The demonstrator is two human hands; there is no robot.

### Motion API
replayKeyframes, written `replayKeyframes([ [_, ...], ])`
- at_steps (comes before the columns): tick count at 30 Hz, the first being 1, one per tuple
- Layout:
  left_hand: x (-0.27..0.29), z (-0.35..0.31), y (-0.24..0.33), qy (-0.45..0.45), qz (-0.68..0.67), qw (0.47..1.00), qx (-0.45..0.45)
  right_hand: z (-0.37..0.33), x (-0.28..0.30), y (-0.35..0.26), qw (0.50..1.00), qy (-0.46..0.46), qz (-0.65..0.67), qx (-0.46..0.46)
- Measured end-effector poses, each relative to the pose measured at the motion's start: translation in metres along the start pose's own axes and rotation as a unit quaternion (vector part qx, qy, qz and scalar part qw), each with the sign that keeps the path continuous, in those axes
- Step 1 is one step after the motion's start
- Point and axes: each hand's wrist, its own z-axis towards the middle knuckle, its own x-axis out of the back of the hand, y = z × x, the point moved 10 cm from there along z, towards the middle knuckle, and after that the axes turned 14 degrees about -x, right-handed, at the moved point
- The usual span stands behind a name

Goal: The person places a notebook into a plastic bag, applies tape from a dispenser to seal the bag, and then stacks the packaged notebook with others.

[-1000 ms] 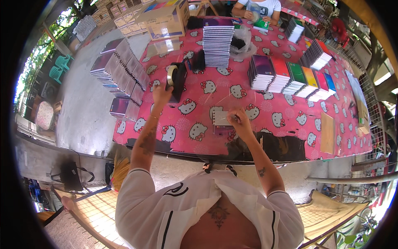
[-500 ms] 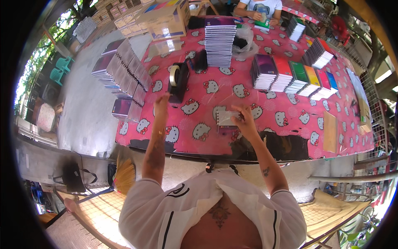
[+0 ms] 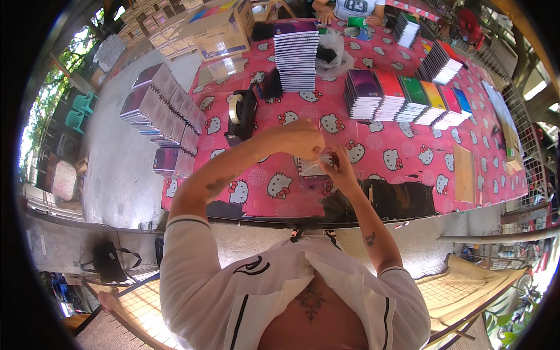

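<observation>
A small spiral notebook [image 3: 308, 168] with a white, shiny top and a purple lower part is on the pink table in front of me. My right hand [image 3: 343, 168] grips its right side, thumb and fingers closed at the edge. Over the notebook's upper edge, my left hand [image 3: 302, 137] is closed, knuckles up. What its fingers hold, if anything, is too small to make out. Left of the notebook stands a black tape dispenser [image 3: 247, 119] with a roll of tape [image 3: 235, 109] in it.
A tall stack of spiral notebooks [image 3: 296, 61] rises beyond my hands; wrapped stacks [image 3: 166, 114] line the left edge. Colourful notebook piles [image 3: 389, 99] stand to the right, near a brown board [image 3: 464, 173]. A carton [image 3: 219, 32] is at the back. Another person [image 3: 353, 7] sits across the table.
My left hand has moved right from beside the tape dispenser to above the notebook, close to my right hand. The right hand keeps its hold. The person across has shifted their hands.
</observation>
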Motion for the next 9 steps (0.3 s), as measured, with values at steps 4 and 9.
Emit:
replayKeyframes([
  [4,-0.022,0.014,-0.053,-0.065,0.007,0.995,0.07,0.0,-0.004,0.006,0.997,-0.038,0.06,-0.027],
  [9,-0.149,-0.021,-0.114,-0.02,-0.494,0.857,0.146,0.0,-0.019,0.016,0.982,-0.058,0.168,-0.055],
])
